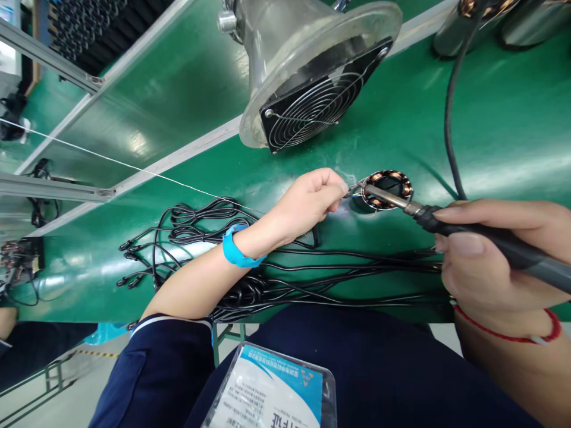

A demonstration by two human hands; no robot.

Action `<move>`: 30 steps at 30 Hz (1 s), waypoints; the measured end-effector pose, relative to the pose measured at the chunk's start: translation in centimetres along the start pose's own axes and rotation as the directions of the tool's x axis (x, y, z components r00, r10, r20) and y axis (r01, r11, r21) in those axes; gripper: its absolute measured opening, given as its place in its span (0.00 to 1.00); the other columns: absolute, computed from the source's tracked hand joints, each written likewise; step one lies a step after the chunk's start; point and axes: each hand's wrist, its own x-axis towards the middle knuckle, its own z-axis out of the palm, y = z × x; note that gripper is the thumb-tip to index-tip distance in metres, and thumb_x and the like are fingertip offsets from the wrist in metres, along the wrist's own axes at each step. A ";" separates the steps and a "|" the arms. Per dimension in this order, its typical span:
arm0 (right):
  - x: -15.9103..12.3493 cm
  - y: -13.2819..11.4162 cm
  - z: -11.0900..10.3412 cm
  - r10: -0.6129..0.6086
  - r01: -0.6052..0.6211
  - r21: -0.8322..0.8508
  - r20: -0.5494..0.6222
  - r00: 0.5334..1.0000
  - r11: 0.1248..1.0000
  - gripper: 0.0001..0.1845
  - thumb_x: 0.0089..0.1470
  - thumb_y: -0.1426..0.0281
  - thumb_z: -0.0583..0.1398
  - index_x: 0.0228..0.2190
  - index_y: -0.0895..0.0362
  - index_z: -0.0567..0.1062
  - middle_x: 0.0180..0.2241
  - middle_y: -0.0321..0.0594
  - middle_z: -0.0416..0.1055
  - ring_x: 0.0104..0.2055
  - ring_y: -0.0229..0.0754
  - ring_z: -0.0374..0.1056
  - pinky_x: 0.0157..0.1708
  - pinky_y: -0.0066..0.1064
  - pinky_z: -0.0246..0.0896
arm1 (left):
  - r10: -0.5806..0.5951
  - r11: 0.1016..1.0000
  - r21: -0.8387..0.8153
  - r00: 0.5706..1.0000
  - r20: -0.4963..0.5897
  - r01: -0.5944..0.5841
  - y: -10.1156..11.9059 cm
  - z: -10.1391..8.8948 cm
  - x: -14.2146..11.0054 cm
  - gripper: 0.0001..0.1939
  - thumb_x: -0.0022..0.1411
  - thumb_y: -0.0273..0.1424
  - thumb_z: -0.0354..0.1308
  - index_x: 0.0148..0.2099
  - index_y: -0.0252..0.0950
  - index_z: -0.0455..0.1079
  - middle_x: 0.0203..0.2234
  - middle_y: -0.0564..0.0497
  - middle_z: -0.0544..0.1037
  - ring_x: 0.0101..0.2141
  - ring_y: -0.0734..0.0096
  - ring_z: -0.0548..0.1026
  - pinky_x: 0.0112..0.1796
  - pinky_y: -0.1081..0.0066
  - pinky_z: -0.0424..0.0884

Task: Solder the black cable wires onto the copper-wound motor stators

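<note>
My right hand (486,261) is wrapped round the black handle of a soldering iron (397,202). Its metal tip points left, across the near rim of a ring-shaped motor stator with copper windings (387,189), which sits on the green bench. My left hand (314,199) is closed in a pinch just left of the stator, on a thin wire (353,189) beside the iron's tip. The fingers partly hide that wire, and I cannot tell whether solder is among it. A blue wrist band (238,246) circles my left wrist.
A fume hood with a fan grille (319,110) stands beyond my hands. Bundled black cables (250,291) lie under my left forearm and along the front edge. A thin white line (134,168) crosses from the left. More metal-cased stators (459,30) stand at the back right.
</note>
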 end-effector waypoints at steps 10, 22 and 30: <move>-0.1 -0.1 0.0 0.044 -0.045 -0.032 -0.043 0.998 0.998 0.10 0.53 0.63 0.63 0.35 0.54 0.81 0.27 0.38 0.77 0.22 0.36 0.68 0.19 0.30 0.60 | 0.011 1.000 -0.010 1.000 0.006 -0.011 0.1 0.0 0.1 0.14 0.63 0.17 0.48 0.26 0.34 0.57 0.15 0.61 0.59 0.16 0.89 0.54 0.20 0.78 0.46; -0.1 0.2 -0.1 0.021 -0.024 -0.078 -0.050 0.999 0.997 0.11 0.55 0.60 0.63 0.36 0.53 0.80 0.28 0.37 0.77 0.24 0.37 0.70 0.23 0.31 0.64 | 0.037 0.998 -0.056 0.999 0.007 -0.037 0.0 0.0 0.0 0.14 0.62 0.16 0.48 0.26 0.33 0.59 0.15 0.61 0.61 0.15 0.89 0.54 0.19 0.80 0.46; 2.5 -3.2 -0.8 0.159 -0.122 -0.160 0.246 0.956 0.980 0.20 0.57 0.67 0.64 0.51 0.46 0.74 0.44 0.34 0.77 0.43 0.40 0.75 0.47 0.34 0.73 | 0.039 0.998 -0.048 0.999 0.015 -0.038 -0.2 -0.1 0.1 0.13 0.62 0.17 0.48 0.26 0.34 0.58 0.15 0.61 0.62 0.15 0.89 0.55 0.19 0.80 0.48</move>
